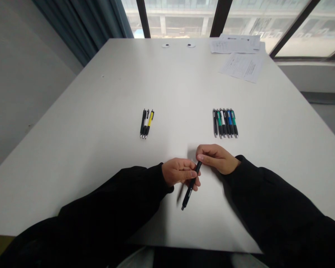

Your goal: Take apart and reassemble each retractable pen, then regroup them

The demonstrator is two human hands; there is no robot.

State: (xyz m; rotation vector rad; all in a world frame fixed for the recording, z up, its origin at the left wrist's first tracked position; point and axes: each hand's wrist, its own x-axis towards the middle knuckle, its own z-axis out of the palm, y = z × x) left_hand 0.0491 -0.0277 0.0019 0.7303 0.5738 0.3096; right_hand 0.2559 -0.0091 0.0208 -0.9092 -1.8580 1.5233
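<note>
At lower centre, the left hand [180, 172] pinches a black pen [190, 191] between thumb and fingers; the right hand [218, 158] pinches its upper end, hiding the tip. The papers [241, 67] at upper right carry print that is perhaps text, too blurred to read.

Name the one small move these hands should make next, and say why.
Probably ease the right hand off the upper end of the black pen, leaving it to the left hand: the left thumb and fingers already hold it just below the right fingertips, its lower end sticks out free, and one hand's grip looks enough.
</note>
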